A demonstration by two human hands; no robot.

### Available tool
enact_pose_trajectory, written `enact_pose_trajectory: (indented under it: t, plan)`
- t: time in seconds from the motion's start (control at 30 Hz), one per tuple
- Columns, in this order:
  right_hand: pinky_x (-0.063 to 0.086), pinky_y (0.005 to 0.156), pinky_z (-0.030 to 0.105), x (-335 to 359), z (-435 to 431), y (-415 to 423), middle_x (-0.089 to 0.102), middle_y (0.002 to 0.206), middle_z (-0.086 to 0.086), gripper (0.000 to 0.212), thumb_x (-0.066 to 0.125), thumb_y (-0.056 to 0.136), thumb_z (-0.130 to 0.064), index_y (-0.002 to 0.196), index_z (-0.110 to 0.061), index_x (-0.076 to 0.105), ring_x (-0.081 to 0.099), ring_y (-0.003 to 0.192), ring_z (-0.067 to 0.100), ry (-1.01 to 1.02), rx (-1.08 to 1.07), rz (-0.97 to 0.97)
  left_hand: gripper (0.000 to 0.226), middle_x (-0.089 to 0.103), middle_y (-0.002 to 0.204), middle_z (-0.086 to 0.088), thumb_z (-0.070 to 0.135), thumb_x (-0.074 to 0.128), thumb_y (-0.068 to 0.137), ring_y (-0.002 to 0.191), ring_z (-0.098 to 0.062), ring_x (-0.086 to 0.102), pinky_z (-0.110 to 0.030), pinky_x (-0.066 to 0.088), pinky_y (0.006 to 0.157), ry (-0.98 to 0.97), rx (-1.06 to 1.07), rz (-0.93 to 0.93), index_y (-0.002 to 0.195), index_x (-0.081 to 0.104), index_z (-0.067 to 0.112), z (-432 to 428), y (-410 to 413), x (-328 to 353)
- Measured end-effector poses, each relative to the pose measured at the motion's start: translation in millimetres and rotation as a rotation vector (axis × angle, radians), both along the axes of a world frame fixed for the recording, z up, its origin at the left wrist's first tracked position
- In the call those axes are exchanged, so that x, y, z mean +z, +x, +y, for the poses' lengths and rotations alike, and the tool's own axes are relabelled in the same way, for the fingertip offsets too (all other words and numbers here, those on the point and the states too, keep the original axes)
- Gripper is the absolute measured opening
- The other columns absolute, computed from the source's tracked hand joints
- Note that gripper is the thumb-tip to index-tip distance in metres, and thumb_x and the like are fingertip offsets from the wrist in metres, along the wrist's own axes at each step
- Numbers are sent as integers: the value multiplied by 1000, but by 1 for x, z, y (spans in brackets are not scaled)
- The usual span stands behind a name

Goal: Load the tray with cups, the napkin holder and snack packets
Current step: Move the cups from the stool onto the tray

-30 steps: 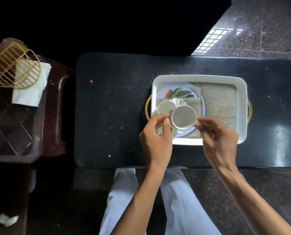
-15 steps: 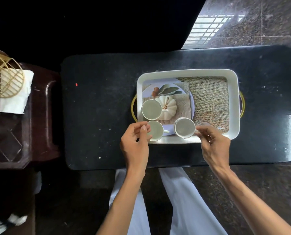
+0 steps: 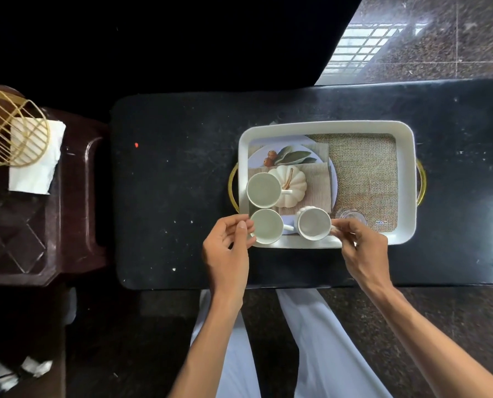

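Since a second back, the cups have come down off the lifted stack. All three now sit in the tray (image 3: pixel 408 179).

Left hand (image 3: pixel 228 249), nearest me: fingers loosely curled, tips at the rim of the near cup (image 3: pixel 266 226). Gripping or only touching, I cannot tell.

Right hand (image 3: pixel 361 248): thumb and forefinger pinch the right cup (image 3: pixel 314 225) on its handle side; the handle itself is hidden.

Both cups stand upright along the tray's near edge. The far cup (image 3: pixel 264 190) is just behind the near cup, almost touching it, with no hand on it. A small glass (image 3: pixel 352 217) sits just beside my right fingertips, inside the tray.

The tray sits on the black table (image 3: pixel 182 196), and its right half holds only the glass.

Step in hand: placing cups, which looks about finished.

Next, I judge: release both cups, then reach my left hand well off to the left for the holder (image 3: pixel 12 130) on the side table (image 3: pixel 76 196). Its napkin (image 3: pixel 35 165) is under or in it; I cannot tell which. The wire frame looks light and the napkin loose, so it may slip, and I'd take them together. Set it in the tray's free right half, clear of the glass.

Snack packets: none I can identify.
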State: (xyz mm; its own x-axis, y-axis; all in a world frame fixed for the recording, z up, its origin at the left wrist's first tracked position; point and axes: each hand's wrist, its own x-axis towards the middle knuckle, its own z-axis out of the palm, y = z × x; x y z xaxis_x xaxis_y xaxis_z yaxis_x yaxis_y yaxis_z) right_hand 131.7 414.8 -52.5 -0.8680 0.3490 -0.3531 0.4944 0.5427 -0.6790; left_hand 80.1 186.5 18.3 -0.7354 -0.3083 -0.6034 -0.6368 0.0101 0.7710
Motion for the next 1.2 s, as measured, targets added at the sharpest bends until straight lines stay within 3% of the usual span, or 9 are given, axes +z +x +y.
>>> enact_pose_trajectory:
  t: [0.13,0.3,0.4,0.47,0.57,0.7,0.77,0.87,1.2]
  plan:
    - [46,75,2,7,0,-4,73,91,-10,19,75,87,-13,105,-13,75,68,84,1,10,51,-53,19,77,94,2,10,59,100,94,-9,75,-29,63,80,-41,-24,10,99,72,22,-10,0,0]
    - [51,86,35,37,-8,-12,72,110,0,35,74,86,-2,119,-15,71,66,99,22,116,121,-111,21,73,108,15,13,59,100,105,2,68,-22,58,89,-255,-223,112,110,72,27,-36,6,5]
    - [44,95,32,60,-29,-16,71,120,8,36,73,86,-6,121,-13,68,62,111,27,282,214,-9,26,71,120,10,9,59,99,115,4,62,-15,51,97,-453,-365,236,120,71,21,-62,8,7]
    - [39,103,29,72,-60,-24,68,125,10,37,71,87,-10,124,-10,67,57,120,24,275,297,51,29,70,129,1,7,61,98,123,-8,62,-20,48,105,-580,-447,290,125,70,13,-83,8,5]
    - [41,111,40,75,-120,-40,61,135,11,42,68,90,-20,129,-6,64,49,134,28,205,477,113,32,65,138,-7,8,63,97,131,-22,58,-39,48,110,-708,-520,334,129,68,9,-118,6,4]
    - [30,120,45,65,-209,-64,42,155,14,68,47,98,-54,146,-6,48,27,150,31,308,759,112,40,55,150,-9,27,50,100,142,-28,48,-55,41,113,-869,-533,319,136,63,14,-177,0,6]
    - [28,120,51,61,-252,-74,29,163,12,81,33,95,-66,153,-10,37,14,154,30,362,886,84,45,49,155,-10,32,48,100,147,-29,40,-58,38,115,-955,-510,282,141,59,16,-214,-3,8]
    - [22,120,57,57,-313,-88,14,167,10,83,21,95,-71,159,-17,23,2,155,30,396,1013,84,49,42,159,-13,35,48,100,151,-33,34,-60,32,118,-1087,-486,225,145,54,17,-271,-11,11]
    - [10,122,59,56,-479,-123,-4,169,6,86,25,94,-74,160,-24,7,-12,154,29,400,1188,152,66,26,165,-19,35,61,95,153,-40,21,-65,26,118,-1235,-527,41,155,38,17,-455,-47,14]
